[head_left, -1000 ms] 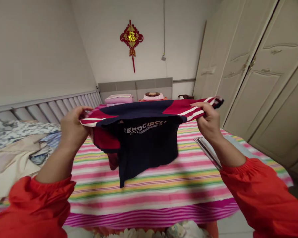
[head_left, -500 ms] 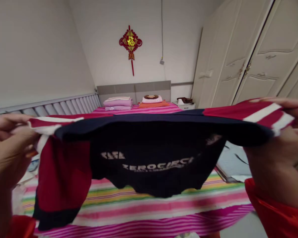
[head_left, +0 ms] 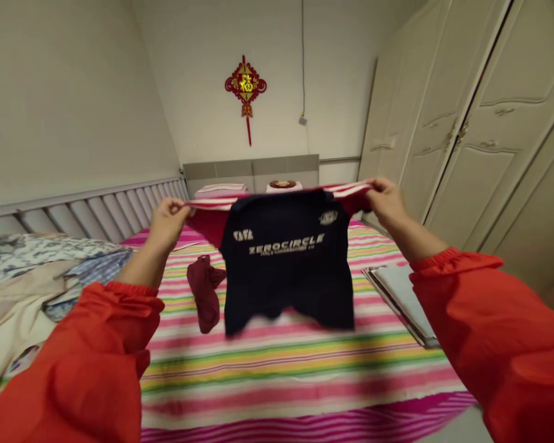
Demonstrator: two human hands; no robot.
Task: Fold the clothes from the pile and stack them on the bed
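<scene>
A navy and dark red sweatshirt with white lettering hangs stretched out above the bed, at arm's length. My left hand pinches the end of its striped red shoulder or sleeve. At the opposite side, my right hand grips the other striped red end. The garment's lower hem hangs free and is blurred by motion. On the bed, left of the sweatshirt, lies a crumpled maroon piece of clothing, apart from both hands.
A striped sheet covers the bed. Piled clothes lie on the left, by a slatted rail. Folded light garments are stacked on the right. Folded bedding sits near the headboard. A tall wardrobe stands at right.
Both hands have moved away from me over the bed, with the sweatshirt still held between them. Its front now hangs more open, and the maroon clothing and left pile have come into view.
</scene>
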